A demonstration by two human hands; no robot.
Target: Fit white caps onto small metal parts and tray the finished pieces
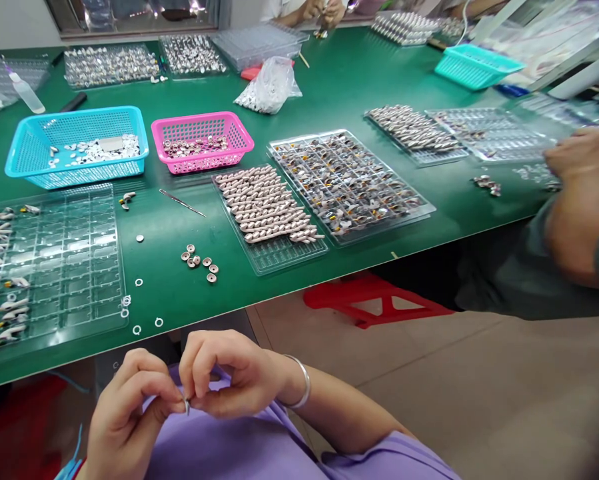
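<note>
My left hand [134,407] and my right hand [232,373] meet above my lap, in front of the table edge. Thumb and fingertips of both pinch a small greyish part [187,405], mostly covered by the fingers; its kind does not show. On the table near them lie several thin white rings [158,322] and a group of small round metallic caps [212,269]. One round disc [140,238] lies apart from these. To the left, a clear compartment tray [74,267] holds small curved parts [13,313] along its left side.
Behind stand a blue basket [76,177] with white pieces and a pink basket [199,163] with round caps. Tweezers [182,203] lie nearby. Filled trays [349,180] stretch rightward. A co-worker's arm [584,207] is at the right edge, above a red stool [369,297].
</note>
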